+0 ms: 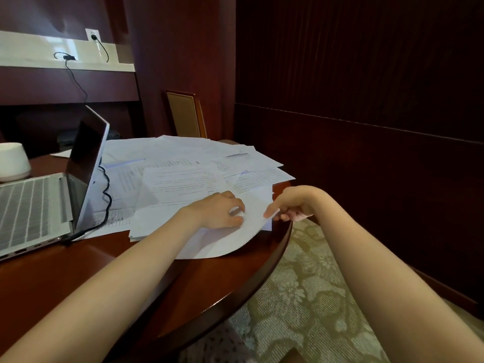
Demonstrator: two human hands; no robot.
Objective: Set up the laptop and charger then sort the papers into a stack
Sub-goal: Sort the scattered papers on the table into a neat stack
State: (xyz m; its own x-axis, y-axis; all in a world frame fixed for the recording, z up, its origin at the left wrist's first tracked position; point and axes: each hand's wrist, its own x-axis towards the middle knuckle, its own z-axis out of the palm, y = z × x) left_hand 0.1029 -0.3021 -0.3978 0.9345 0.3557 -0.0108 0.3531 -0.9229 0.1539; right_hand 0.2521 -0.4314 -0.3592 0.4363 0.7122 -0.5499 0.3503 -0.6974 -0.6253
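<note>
White papers [183, 166] lie spread over the right half of a round wooden table [78, 279]. A blank sheet [225, 239] curls up at the table's near right edge. My left hand [220, 210] presses down on this sheet with its fingers curled around the paper. My right hand [293, 205] pinches the sheet's right edge between thumb and fingers. An open silver laptop [42, 203] stands at the left, screen dark. A black charger cable [106, 195] runs from its side up to a wall socket [92, 35].
A white rounded object [13, 161] sits at the far left behind the laptop. A wooden chair [186, 113] stands behind the table against the dark wall. Patterned carpet [309, 297] lies to the right below the table's edge.
</note>
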